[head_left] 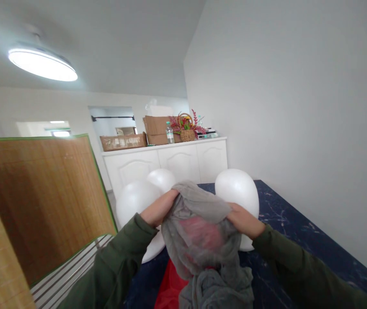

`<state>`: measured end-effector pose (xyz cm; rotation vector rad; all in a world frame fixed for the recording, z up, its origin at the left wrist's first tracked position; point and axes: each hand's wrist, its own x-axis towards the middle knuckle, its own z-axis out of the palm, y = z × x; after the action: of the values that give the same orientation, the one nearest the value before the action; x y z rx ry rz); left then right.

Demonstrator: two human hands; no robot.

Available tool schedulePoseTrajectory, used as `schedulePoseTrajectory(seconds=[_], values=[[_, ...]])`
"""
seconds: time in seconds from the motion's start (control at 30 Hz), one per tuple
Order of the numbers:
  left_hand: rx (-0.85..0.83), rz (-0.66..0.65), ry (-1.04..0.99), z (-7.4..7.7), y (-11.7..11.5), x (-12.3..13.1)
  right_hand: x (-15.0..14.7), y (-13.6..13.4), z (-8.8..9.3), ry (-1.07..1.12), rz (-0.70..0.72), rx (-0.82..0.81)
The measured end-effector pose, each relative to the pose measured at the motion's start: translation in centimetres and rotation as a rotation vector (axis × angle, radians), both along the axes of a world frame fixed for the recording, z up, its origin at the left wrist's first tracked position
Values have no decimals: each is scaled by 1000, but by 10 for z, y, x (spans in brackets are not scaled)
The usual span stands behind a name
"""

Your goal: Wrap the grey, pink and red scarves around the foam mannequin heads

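A grey sheer cloth (202, 201) is raised in front of me, its lower part bunched over the dark table. My left hand (162, 209) grips its upper left edge, and my right hand (245, 219) grips its right edge; folds hide most of the fingers on both. Something pinkish-red shows blurred through the thin fabric. Below it, a red cloth or sheet (170, 287) lies on the dark blue marbled table (286, 223). White balloons stand around the cloth: one (136, 199) and another (161, 179) at the left, and a large one (237, 191) behind my right hand.
Beyond the table stands a white cabinet (180, 161) bearing a cardboard box (159, 130), a plastic bottle (169, 133) and a flower basket (188, 135). A bamboo mat (48, 197) with green edging rises at the left, above a slatted metal rack (74, 270). A wall borders the right.
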<state>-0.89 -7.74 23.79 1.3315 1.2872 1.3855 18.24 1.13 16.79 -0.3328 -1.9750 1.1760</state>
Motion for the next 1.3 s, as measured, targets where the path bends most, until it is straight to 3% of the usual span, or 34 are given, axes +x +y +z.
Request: schedulePoseTrajectory(seconds=[0.1,0.27,0.4,0.5,0.63,0.8,0.9,1.0,1.1,1.17,1.23,1.3], values=[[-102,-34,99,-4,-5,-6,7,8,8,208,-31,-171],[-281,-182,49,-10,-7,-4,12,10,7,407,-16,-511],[-273,-242,30,-9,-9,2,19,10,9,412,97,-779],[-226,-297,-43,-5,-11,6,21,7,6,428,136,-865],[-22,-319,-318,13,-13,18,7,-8,-14,332,213,-683],[214,-272,-570,49,-11,43,-20,-38,-34,-162,687,-271],[412,-124,-576,66,-5,42,-21,-47,-35,-310,806,-121],[658,107,-568,75,1,18,0,-41,-40,-328,785,-166],[701,263,-587,75,4,-12,44,-27,-57,-312,709,-459],[707,325,-611,70,5,-24,81,-15,-68,-243,579,-601],[746,361,-630,66,7,-28,118,-1,-67,-120,360,-556],[783,377,-655,65,13,-28,147,19,-45,-119,205,-463]])
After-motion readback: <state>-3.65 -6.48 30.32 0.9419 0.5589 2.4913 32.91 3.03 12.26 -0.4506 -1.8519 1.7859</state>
